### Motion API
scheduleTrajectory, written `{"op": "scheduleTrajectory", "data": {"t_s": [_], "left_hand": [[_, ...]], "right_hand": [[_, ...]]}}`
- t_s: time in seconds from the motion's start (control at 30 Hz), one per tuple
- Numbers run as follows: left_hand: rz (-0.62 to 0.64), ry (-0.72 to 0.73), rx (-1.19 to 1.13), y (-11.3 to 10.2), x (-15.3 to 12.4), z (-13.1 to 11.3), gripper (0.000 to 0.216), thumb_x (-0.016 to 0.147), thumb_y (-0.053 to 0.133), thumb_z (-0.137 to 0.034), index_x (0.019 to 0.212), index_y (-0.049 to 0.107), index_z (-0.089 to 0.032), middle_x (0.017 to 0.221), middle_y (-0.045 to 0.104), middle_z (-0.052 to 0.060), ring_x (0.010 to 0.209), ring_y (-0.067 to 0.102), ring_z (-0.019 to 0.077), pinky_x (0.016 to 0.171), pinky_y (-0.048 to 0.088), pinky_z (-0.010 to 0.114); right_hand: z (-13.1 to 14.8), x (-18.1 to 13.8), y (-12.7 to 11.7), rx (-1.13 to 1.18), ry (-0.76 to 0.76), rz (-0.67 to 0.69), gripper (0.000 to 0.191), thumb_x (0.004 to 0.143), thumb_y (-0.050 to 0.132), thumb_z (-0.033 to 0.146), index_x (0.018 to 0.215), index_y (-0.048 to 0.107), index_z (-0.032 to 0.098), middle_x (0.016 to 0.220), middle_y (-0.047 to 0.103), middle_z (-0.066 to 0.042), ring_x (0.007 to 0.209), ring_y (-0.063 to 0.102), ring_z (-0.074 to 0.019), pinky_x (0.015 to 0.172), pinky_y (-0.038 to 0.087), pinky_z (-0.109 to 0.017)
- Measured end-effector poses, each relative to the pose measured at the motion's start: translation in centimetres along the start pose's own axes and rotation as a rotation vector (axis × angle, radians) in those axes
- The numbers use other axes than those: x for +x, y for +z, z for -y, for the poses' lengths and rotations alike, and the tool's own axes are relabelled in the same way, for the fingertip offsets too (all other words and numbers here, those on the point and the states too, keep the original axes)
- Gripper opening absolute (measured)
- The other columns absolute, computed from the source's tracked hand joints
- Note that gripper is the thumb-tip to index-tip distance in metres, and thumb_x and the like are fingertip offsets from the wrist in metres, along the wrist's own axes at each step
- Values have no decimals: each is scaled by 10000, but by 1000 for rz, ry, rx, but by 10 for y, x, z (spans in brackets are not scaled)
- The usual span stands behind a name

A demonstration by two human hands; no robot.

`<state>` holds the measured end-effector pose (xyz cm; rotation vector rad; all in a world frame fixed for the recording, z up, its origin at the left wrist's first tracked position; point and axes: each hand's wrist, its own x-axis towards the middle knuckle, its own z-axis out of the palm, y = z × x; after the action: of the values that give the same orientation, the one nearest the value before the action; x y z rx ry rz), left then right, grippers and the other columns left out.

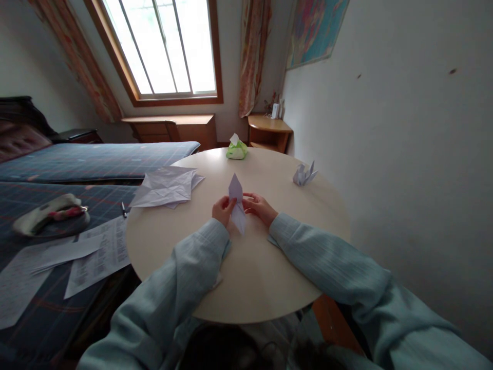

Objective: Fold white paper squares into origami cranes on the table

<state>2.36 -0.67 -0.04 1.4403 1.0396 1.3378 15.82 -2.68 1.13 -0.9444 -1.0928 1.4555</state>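
A narrow folded piece of white paper (235, 189), pointed at both ends, is held upright over the middle of the round table. My left hand (222, 209) grips it from the left, the thumb pressed on its front. Close against the right edge of the paper is my right hand (259, 206), its fingers stretched out and slightly apart; whether the fingertips touch the paper is hard to make out. A finished-looking folded paper figure (304, 174) with pointed tips stands on the table to the right.
Creased white sheets (167, 187) lie on the table (265, 288) at the left. A green tissue pack (236, 149) sits at the far edge. Printed papers (102, 252), a pen (124, 209) and a grey-white bag-like item (48, 216) rest on the bed. A wall rises on the right.
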Motion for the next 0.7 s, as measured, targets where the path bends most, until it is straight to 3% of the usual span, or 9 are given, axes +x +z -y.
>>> {"op": "scheduleTrajectory", "data": {"t_s": [0.53,0.7], "left_hand": [[150,6,-51,2,-3,-1,234,594,579,-341,697,576,-131,571,543,-28,499,477,70,467,381,174],[156,9,-89,1,-3,-1,492,587,606,-335,1028,500,-145,570,512,-45,477,474,64,454,382,171]], "right_hand": [[-3,1,-1,-39,-54,-11,405,521,674,344,836,495,161,555,532,62,448,444,-42,445,345,-171],[-1,0,0,-77,-53,-14,366,505,679,340,756,491,152,534,518,68,450,446,-39,450,338,-170]]}}
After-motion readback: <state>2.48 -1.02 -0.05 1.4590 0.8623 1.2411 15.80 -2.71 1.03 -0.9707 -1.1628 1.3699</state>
